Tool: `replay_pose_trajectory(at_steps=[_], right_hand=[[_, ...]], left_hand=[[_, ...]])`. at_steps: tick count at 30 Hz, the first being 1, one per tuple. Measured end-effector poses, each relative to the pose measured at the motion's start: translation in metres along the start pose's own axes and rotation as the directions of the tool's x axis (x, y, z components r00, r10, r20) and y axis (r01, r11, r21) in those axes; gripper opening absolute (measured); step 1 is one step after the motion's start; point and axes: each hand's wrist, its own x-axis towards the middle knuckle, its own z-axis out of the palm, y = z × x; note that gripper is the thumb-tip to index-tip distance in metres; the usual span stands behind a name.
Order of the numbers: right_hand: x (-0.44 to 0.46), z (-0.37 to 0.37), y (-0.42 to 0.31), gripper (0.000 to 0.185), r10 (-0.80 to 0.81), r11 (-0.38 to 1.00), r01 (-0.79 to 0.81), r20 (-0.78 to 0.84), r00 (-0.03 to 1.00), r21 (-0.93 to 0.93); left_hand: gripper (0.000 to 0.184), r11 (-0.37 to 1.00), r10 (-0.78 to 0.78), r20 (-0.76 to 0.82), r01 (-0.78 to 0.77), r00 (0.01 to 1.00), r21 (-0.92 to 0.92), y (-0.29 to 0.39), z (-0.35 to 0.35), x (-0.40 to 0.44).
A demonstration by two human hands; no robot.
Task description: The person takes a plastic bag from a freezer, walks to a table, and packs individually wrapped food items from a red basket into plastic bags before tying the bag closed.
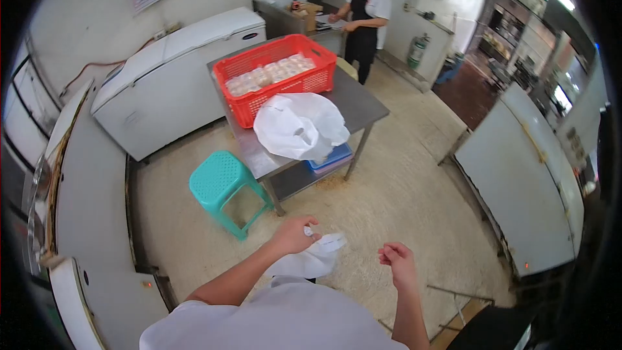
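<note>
My left hand (295,236) is closed on a white plastic bag (311,260), which hangs below it in front of my body. Apart from it on the right, my right hand (398,264) is raised with its fingers curled together, and nothing shows in them. Farther forward, a red plastic crate (243,111) on a metal table (363,109) holds several white, packed items (275,72). Against the near side of the crate, a large white plastic bag (299,124) sits with its top spread open.
A teal stool (220,178) stands left of the table. Blue and pink containers (330,155) rest on its lower shelf. White chest freezers (181,78) line the left wall. Another white cabinet (518,175) is at right. A person in a dark apron (364,23) works behind the table.
</note>
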Motion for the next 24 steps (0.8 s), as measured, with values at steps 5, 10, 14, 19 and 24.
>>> replay_pose_trajectory(at_steps=[5,10,14,19,24], right_hand=[[0.111,0.103,-0.060,0.028,-0.452,0.598,0.527,0.290,0.844,-0.603],[0.202,0.189,-0.123,0.050,-0.624,0.226,0.621,0.378,0.684,-0.751],[0.287,0.223,-0.123,0.051,-0.742,0.135,0.582,0.308,0.596,-0.802],[0.412,0.206,-0.100,0.034,-0.435,0.456,0.506,0.313,0.844,-0.732],[0.452,0.212,-0.185,0.009,-0.157,0.907,0.095,0.121,0.980,0.410]], left_hand=[[0.045,0.993,0.018,-0.398,0.030,0.917,0.113,-0.007,-0.042,0.069],[0.058,0.984,0.028,-0.529,0.068,0.848,0.162,-0.008,-0.076,0.169],[0.050,0.958,0.012,-0.414,0.108,0.910,0.265,-0.044,-0.068,0.237],[0.030,0.997,-0.080,-0.337,0.075,0.938,-0.027,-0.065,-0.080,0.253],[0.023,0.673,-0.327,-0.154,0.115,0.933,-0.731,-0.042,-0.135,0.237]])
